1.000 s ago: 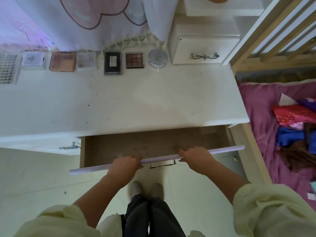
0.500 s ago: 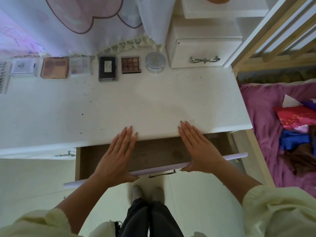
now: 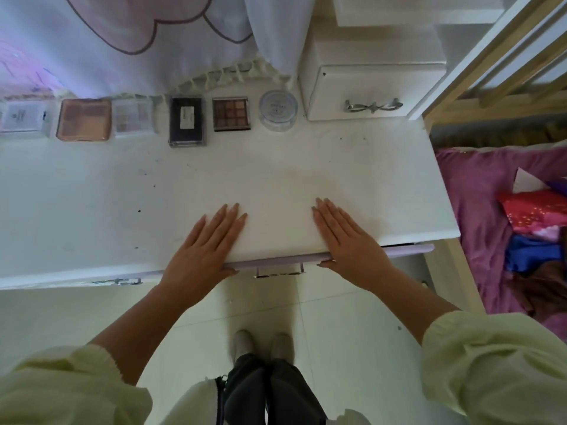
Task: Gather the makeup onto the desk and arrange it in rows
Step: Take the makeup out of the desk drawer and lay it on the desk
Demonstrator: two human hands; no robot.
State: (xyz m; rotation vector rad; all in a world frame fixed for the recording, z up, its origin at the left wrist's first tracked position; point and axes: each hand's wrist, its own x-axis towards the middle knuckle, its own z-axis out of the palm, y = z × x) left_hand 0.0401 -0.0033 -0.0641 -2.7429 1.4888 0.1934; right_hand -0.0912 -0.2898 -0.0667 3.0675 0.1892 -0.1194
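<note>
**Desk:** What fills the frame?

**Photographer:** A white desk [image 3: 276, 167] seen from above, its top speckled with dark marks. To its right is a bed [image 3: 472, 216] under a purple sheet, with red and blue fabric heaped on it. A pale curtain [image 3: 122, 41] with a pink outline print hangs over the desk's back edge.

**Desk:** And on the desk itself?

**Photographer:** A small white drawer box [image 3: 368, 84] with a bow-shaped handle [image 3: 372, 105] stands at the back right corner. Under the front edge, a lilac drawer front [image 3: 276, 261] sits almost flush. Its metal pull [image 3: 277, 272] shows between the hands.

**Desk:** The hands?

**Photographer:** Both are flat, fingers straight and close together, holding nothing. The left hand [image 3: 202, 250] and right hand [image 3: 346, 240] lie palm down across the desk's front edge, well apart. The heels of the palms are against the lilac drawer front.

**Desk:** Where is the makeup?

**Photographer:** It is in a single row along the back of the desk, just in front of the curtain's fringe. From the left there is a clear case [image 3: 21, 118] cut by the frame edge, then a peach compact [image 3: 83, 119] and a pale palette [image 3: 132, 118]. Next come a black case [image 3: 187, 121] with a white label and a brown eyeshadow palette [image 3: 230, 113]. Last is a round clear jar [image 3: 278, 110], just beside the drawer box. The black case reaches further forward than its neighbours.
</note>
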